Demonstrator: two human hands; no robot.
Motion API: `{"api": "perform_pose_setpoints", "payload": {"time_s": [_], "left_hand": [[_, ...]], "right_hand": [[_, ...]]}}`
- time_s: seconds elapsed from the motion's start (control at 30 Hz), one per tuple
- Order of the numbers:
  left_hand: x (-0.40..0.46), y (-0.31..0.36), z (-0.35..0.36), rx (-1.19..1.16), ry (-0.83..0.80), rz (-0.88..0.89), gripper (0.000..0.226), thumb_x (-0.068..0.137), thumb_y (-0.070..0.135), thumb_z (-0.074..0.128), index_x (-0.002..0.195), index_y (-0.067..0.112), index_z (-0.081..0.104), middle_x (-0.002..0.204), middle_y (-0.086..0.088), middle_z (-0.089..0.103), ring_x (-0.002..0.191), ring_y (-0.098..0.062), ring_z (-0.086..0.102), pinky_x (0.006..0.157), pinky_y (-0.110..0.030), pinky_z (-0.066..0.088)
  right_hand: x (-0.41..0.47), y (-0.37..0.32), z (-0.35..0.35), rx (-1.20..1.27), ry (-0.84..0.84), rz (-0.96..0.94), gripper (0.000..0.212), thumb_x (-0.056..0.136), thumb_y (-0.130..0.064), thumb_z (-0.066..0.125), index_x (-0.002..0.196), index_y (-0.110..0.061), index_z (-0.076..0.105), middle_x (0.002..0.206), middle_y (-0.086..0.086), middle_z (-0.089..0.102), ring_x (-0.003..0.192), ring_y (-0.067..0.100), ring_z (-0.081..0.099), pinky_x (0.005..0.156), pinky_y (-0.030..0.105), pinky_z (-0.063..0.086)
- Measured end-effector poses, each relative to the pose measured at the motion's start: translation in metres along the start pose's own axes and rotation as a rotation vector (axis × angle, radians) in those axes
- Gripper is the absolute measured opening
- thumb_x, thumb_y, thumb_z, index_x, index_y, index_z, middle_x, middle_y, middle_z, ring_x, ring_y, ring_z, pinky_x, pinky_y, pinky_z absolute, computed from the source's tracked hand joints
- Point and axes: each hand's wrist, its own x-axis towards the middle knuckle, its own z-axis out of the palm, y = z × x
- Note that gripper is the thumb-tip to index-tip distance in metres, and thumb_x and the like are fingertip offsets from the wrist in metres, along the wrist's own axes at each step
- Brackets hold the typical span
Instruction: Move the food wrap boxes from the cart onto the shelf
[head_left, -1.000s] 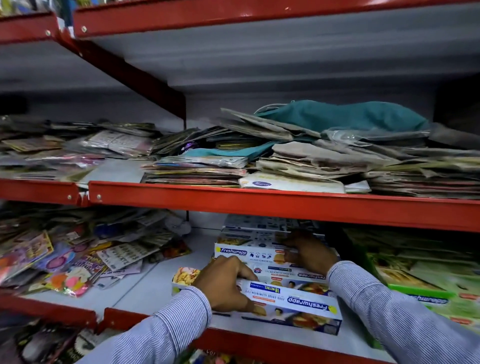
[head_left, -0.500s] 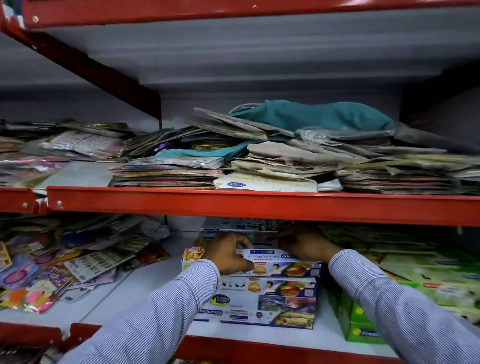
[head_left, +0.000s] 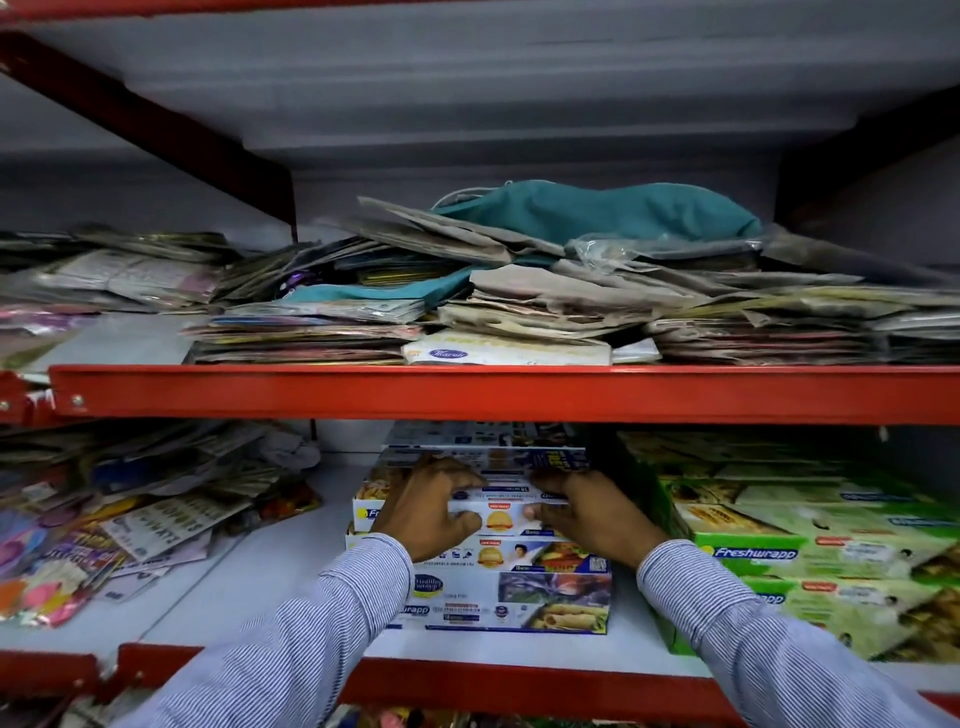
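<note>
A stack of white-and-blue food wrap boxes (head_left: 519, 587) stands on the white lower shelf (head_left: 270, 577), between the red rails. My left hand (head_left: 428, 512) grips the left part of the top front box (head_left: 501, 517). My right hand (head_left: 589, 514) grips its right part, fingers curled over the top edge. More boxes of the same kind lie behind and slightly above, partly hidden by my hands. The cart is out of view.
Green food wrap boxes (head_left: 810, 561) fill the shelf right of the stack. Loose colourful packets (head_left: 119, 514) lie on the left. The red rail (head_left: 498, 392) of the upper shelf hangs just above my hands, loaded with paper bags and a teal cloth (head_left: 597, 213).
Both hands have pushed the top box further back onto the stack and moved closer together on it. The boxes now sit squared up, and the camera has shifted slightly left and closer.
</note>
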Motion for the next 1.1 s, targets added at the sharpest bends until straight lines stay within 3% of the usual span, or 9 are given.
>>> {"api": "perform_pose_setpoints", "payload": {"time_s": [0.23,0.33,0.4,0.5,0.6,0.73,0.93,1.1], "left_hand": [[-0.004,-0.01,0.002,0.013,0.03,0.039,0.044,0.074,0.032,0.061,0.118,0.03,0.067,0.127,0.009,0.067,0.113,-0.014,0.061,0.098,-0.034,0.051],[-0.007,-0.01,0.003,0.052,0.03,0.055,0.046,0.079,0.029,0.056,0.123,0.029,0.065,0.132,0.008,0.064,0.119,-0.016,0.058,0.103,-0.037,0.047],[-0.015,-0.013,0.008,0.132,0.057,0.098,0.051,0.082,0.032,0.047,0.132,0.03,0.058,0.142,0.007,0.056,0.132,-0.019,0.046,0.111,-0.047,0.037],[-0.03,-0.022,0.02,0.313,0.145,0.217,0.057,0.092,0.04,0.04,0.148,0.028,0.037,0.159,0.002,0.032,0.148,-0.025,0.022,0.118,-0.057,0.014],[-0.039,-0.037,0.031,0.488,0.198,0.26,0.063,0.099,0.047,0.039,0.155,0.026,0.017,0.164,-0.007,0.01,0.151,-0.031,0.009,0.117,-0.064,0.007],[-0.037,-0.066,0.037,0.568,0.177,0.249,0.071,0.097,0.06,0.028,0.155,0.026,0.006,0.162,-0.013,0.018,0.149,-0.034,0.011,0.112,-0.072,0.013],[-0.029,-0.079,0.045,0.638,0.219,0.341,0.078,0.092,0.065,0.032,0.154,0.025,0.009,0.159,-0.011,0.024,0.147,-0.035,0.019,0.11,-0.072,0.017],[-0.034,-0.076,0.039,0.671,0.209,0.309,0.073,0.095,0.063,0.028,0.154,0.022,0.014,0.16,-0.013,0.026,0.149,-0.034,0.016,0.111,-0.072,0.016]], "right_hand": [[0.0,-0.005,0.005,-0.01,0.037,-0.003,0.061,0.088,-0.055,0.056,0.137,-0.018,0.053,0.142,0.004,0.055,0.129,0.021,0.053,0.108,0.036,0.044],[-0.004,-0.008,0.007,-0.065,0.091,-0.029,0.058,0.091,-0.055,0.052,0.138,-0.021,0.049,0.141,0.003,0.057,0.122,0.022,0.058,0.102,0.036,0.048],[-0.011,-0.012,0.015,-0.192,0.203,-0.099,0.059,0.093,-0.058,0.044,0.14,-0.023,0.044,0.14,0.003,0.057,0.121,0.022,0.057,0.101,0.037,0.048],[-0.018,-0.016,0.041,-0.343,0.31,-0.163,0.062,0.097,-0.061,0.032,0.145,-0.022,0.036,0.147,0.0,0.048,0.135,0.021,0.042,0.113,0.041,0.033],[-0.019,-0.017,0.062,-0.398,0.346,-0.106,0.065,0.097,-0.061,0.03,0.146,-0.02,0.034,0.149,0.001,0.045,0.139,0.022,0.038,0.114,0.045,0.023],[-0.016,-0.016,0.071,-0.443,0.405,-0.062,0.068,0.096,-0.061,0.034,0.147,-0.016,0.034,0.148,0.004,0.046,0.138,0.025,0.041,0.112,0.049,0.024],[-0.008,-0.011,0.081,-0.54,0.446,-0.041,0.069,0.095,-0.063,0.035,0.143,-0.014,0.04,0.145,0.006,0.051,0.134,0.026,0.045,0.11,0.049,0.027],[-0.009,-0.012,0.081,-0.516,0.459,-0.05,0.068,0.096,-0.06,0.033,0.146,-0.013,0.036,0.148,0.007,0.047,0.139,0.027,0.041,0.112,0.049,0.027]]}}
